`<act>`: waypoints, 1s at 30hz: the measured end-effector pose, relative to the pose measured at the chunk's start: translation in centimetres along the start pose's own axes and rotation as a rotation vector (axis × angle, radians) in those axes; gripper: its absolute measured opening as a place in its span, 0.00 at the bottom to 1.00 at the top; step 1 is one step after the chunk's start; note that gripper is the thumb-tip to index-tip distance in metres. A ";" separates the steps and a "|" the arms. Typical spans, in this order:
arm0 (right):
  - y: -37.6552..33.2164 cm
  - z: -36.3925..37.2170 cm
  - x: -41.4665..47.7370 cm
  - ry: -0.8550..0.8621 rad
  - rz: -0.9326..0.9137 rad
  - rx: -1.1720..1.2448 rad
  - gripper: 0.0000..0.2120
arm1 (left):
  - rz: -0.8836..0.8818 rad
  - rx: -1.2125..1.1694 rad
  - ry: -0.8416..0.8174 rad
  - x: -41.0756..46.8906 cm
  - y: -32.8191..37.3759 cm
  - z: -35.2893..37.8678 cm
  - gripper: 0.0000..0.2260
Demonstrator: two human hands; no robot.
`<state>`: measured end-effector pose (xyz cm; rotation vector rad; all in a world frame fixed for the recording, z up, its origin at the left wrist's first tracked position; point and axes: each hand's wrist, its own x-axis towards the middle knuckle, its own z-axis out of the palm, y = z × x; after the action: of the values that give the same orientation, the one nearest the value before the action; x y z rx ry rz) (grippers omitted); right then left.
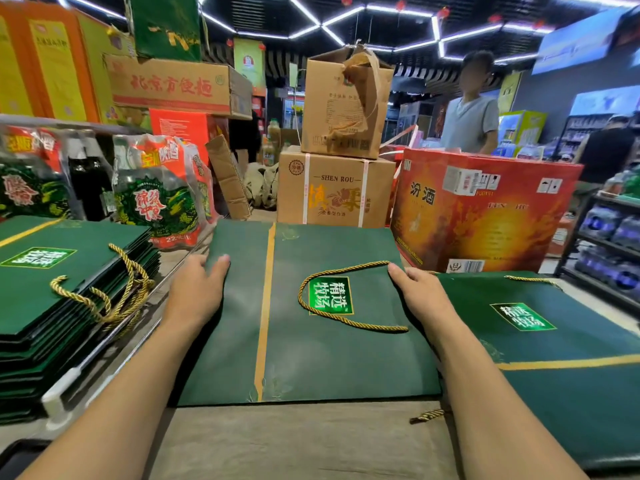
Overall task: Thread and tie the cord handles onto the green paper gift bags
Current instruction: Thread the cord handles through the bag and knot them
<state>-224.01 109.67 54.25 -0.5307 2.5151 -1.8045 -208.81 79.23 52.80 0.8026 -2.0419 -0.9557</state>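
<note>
At 5 o'clock a loose cord end is seen. The centre green bag, gold handle already fitted, is gripped at its edges by the left hand and the right hand. Finished bags are stacked at 9 o'clock, so probably few are left.

Noted smooth, matt paper on the green bag, shiny twisted golden cord, rough wood-grained tabletop, dull brown cardboard cartons.
</note>
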 end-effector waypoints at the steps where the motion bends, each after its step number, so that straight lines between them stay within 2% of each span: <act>1: -0.2 -0.2 -0.1 -0.018 0.010 0.061 0.15 | 0.024 -0.058 0.029 -0.2 0.6 -0.4 0.17; 6: -1.9 -0.9 0.2 0.044 -0.069 0.220 0.12 | 0.228 -0.295 0.114 -1.0 4.3 -2.3 0.08; 10: -3.3 -2.2 0.5 0.093 -0.148 0.323 0.09 | 0.320 -0.388 0.148 -1.1 5.8 -3.5 0.08; 15: -3.6 -3.5 0.4 0.070 -0.204 0.326 0.10 | 0.398 -0.380 0.137 -1.4 6.1 -5.0 0.05; 18: -3.3 -4.2 -0.2 0.005 -0.207 0.327 0.06 | 0.421 -0.373 0.103 -2.5 6.6 -5.7 0.04; 22: -2.9 -5.1 -0.9 -0.014 -0.175 0.329 0.10 | 0.417 -0.362 0.060 -3.8 6.0 -6.5 0.05; 27: -2.7 -5.4 -2.1 -0.045 0.008 0.549 0.12 | 0.422 -0.386 -0.039 -5.0 5.1 -6.8 0.04; 28: -2.4 -5.4 -2.2 -0.049 0.062 0.590 0.12 | 0.401 -0.419 -0.058 -5.4 4.9 -6.7 0.03; 30: -1.9 -5.4 -2.6 -0.065 0.139 0.652 0.14 | 0.264 -0.594 -0.114 -5.9 4.3 -6.7 0.11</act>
<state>-222.13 114.77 57.37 -0.3596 1.7080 -2.3196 -201.14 83.65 57.29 0.1616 -1.7481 -1.3738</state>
